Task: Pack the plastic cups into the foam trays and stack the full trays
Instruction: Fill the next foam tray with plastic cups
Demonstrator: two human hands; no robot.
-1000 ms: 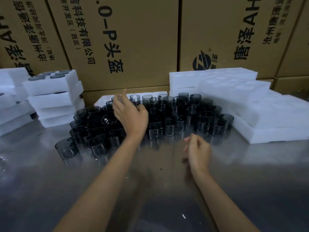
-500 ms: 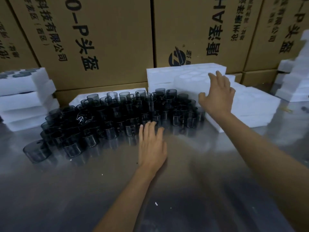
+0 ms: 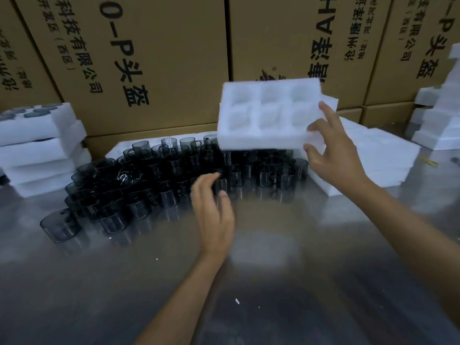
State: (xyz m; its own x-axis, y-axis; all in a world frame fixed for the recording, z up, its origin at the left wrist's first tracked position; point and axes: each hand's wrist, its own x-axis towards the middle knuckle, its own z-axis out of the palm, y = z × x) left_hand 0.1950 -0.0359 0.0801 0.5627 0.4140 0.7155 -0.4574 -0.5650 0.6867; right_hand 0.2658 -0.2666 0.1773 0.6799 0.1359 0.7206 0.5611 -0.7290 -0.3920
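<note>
While half a second ago the right hand (image 3: 333, 155) only reached for the foam pile (image 3: 383, 155), it now pinches an empty tray (image 3: 263, 115) by its right edge, lifted above the cups (image 3: 159, 180). A tray is thus ready for filling. The left hand (image 3: 214, 215) hovers before the cups, fingers loosely spread, holding nothing. The tray is white, soft foam with six pockets; the cups are smoky, glossy cylinders on shiny metal.

two bare forearms (image 3: 174, 302), no sleeves

Head view looks down, seemingly close, at table (image 3: 273, 282).
</note>
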